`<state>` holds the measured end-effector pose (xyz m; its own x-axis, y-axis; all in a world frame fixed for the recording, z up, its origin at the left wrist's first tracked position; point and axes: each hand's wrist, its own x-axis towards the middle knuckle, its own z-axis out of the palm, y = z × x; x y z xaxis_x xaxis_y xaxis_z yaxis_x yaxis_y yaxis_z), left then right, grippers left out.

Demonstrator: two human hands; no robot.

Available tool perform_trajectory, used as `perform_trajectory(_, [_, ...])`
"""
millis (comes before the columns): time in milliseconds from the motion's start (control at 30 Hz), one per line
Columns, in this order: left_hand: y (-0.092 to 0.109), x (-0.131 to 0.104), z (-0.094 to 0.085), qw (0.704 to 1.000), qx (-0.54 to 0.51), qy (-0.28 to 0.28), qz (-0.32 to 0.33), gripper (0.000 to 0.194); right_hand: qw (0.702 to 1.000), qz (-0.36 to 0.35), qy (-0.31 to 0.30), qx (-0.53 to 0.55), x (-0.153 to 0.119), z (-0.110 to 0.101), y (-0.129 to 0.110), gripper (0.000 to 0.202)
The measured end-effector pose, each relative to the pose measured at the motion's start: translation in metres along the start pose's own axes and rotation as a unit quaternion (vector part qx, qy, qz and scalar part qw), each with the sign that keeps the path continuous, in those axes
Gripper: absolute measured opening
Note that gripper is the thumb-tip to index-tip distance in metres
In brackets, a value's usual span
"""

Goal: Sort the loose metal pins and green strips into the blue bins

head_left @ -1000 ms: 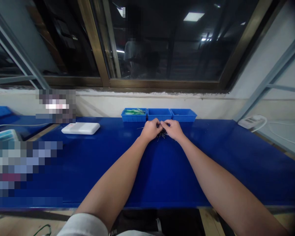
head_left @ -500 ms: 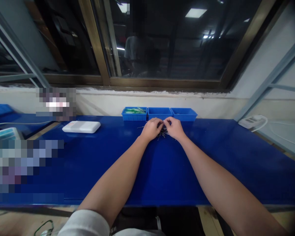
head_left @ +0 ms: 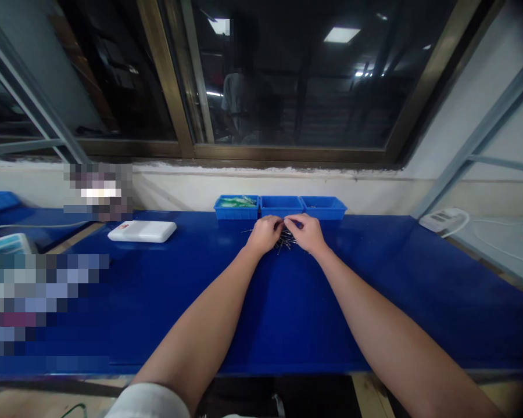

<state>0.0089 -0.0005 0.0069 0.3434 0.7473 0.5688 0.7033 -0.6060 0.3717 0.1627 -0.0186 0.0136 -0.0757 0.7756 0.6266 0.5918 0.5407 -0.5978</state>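
Dark window panes [head_left: 309,87] reflect ceiling lights above a pale wall [head_left: 178,188], and against that wall runs the glossy blue tabletop [head_left: 296,313] I am reaching across. Along its far edge three blue bins stand side by side: the left bin [head_left: 236,214] holds green and whitish stuff, the middle bin [head_left: 281,211] sits just beyond my fingers, and the right bin [head_left: 325,213] has something too small for me to make out. Close in front of them, a loose pile of thin dark pieces [head_left: 283,245] lies on the table, partly hidden beneath and between my hands. My left hand [head_left: 265,233] is curled, thumb near the fingertips; my right hand [head_left: 307,231] faces it, its thumb and forefinger drawn nearly together. The fingertips almost meet above the pile, but I cannot tell whether either hand is gripping a piece. Well off to my left lies a white, rounded box [head_left: 142,231]; far to my right, a white power strip [head_left: 440,219] with its cable.
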Motion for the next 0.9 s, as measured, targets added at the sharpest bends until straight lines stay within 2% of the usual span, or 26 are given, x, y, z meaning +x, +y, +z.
perform_trajectory(100, [-0.001,-0.001,0.002,1.0,-0.023,0.016,-0.001,0.02,0.999,0.029,0.018,0.01,0.001,0.0,0.002,0.024])
perform_trajectory(167, [-0.002,-0.001,0.004,0.999,-0.028,0.039,-0.004,0.028,0.998,0.056,0.037,0.014,0.002,-0.001,0.005,0.026])
perform_trajectory(300, [-0.006,-0.002,0.005,0.998,0.006,0.063,-0.015,0.038,0.992,0.1,0.078,-0.014,0.005,-0.004,0.013,0.029])
perform_trajectory(467, [-0.005,-0.001,0.003,0.997,0.058,0.035,-0.031,0.034,0.984,0.123,0.119,-0.053,0.008,-0.008,0.024,0.033])
perform_trajectory(600, [-0.001,-0.001,0.001,0.995,0.094,0.007,-0.039,0.03,0.981,0.131,0.126,-0.072,0.009,-0.008,0.028,0.036])
perform_trajectory(733, [0.0,0.0,0.0,0.989,0.137,-0.015,-0.052,0.021,0.98,0.134,0.129,-0.075,0.009,-0.007,0.029,0.035])
perform_trajectory(900, [-0.002,0.002,-0.003,0.978,0.187,-0.033,-0.089,0.021,0.976,0.148,0.154,-0.052,0.013,-0.013,0.035,0.036])
